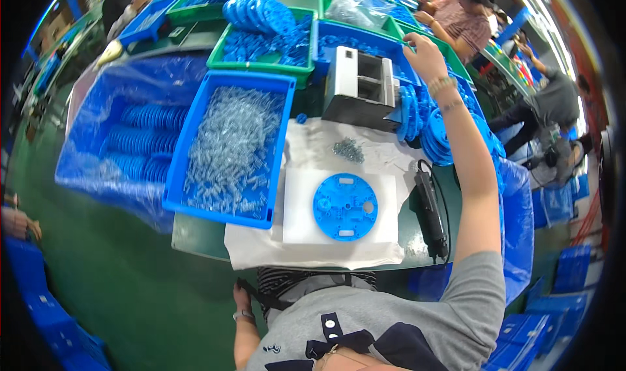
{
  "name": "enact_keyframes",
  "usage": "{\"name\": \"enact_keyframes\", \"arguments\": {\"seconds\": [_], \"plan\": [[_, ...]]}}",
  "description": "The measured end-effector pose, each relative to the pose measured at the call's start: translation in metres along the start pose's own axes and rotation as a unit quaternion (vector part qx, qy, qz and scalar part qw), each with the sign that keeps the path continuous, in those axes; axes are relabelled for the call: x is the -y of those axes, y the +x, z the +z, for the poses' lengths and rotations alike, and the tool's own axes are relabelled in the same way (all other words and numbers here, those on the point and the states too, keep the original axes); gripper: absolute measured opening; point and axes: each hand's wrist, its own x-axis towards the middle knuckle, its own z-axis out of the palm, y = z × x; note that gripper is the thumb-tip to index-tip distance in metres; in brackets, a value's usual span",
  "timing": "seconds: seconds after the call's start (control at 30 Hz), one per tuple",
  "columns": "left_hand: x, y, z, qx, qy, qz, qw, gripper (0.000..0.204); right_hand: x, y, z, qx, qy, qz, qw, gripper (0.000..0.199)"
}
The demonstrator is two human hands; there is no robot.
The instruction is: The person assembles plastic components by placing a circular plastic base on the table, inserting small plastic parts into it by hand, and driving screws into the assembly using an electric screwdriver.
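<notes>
My right arm stretches far forward, and my right hand (426,56) hangs over the blue bins at the back right. Its fingers are bent but apart, with nothing visible between them. Down beside my lap is my left hand (242,297), close to a black strap (264,297); its fingers are mostly hidden. A round blue plastic disc (345,208) with slots and a round hole lies flat on a white pad (298,208), touched by neither hand. Behind it a small pile of screws (349,150) rests on the white cloth (306,139).
A black electric screwdriver (428,204) with a cable lies right of the pad. A blue tray of clear small parts (231,152) stands left. Behind the cloth is a boxy metal machine (360,80). Stacked blue discs (438,136) flank my right arm. Co-workers (456,18) are beyond the bins.
</notes>
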Motion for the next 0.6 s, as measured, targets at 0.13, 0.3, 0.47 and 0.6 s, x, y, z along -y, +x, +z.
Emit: {"name": "enact_keyframes", "arguments": {"seconds": [0.13,0.3,0.47,0.6], "plan": [[-0.031,-0.006,0.006,0.028,-0.103,0.004,0.994,0.025,-0.154,0.013,0.043,0.21,-0.191,0.3,0.911,0.047],[-0.032,0.016,0.014,0.03,-0.178,0.018,0.983,0.015,-0.249,-0.027,0.067,0.341,-0.318,0.339,0.817,0.049],[-0.091,0.0,0.006,-0.078,-0.229,0.017,0.97,0.017,-0.164,-0.017,0.063,0.456,-0.148,0.275,0.833,0.041],[-0.153,-0.016,0.026,-0.093,-0.192,0.035,0.976,0.019,-0.185,-0.021,0.057,0.462,-0.138,0.32,0.816,0.038]]}}
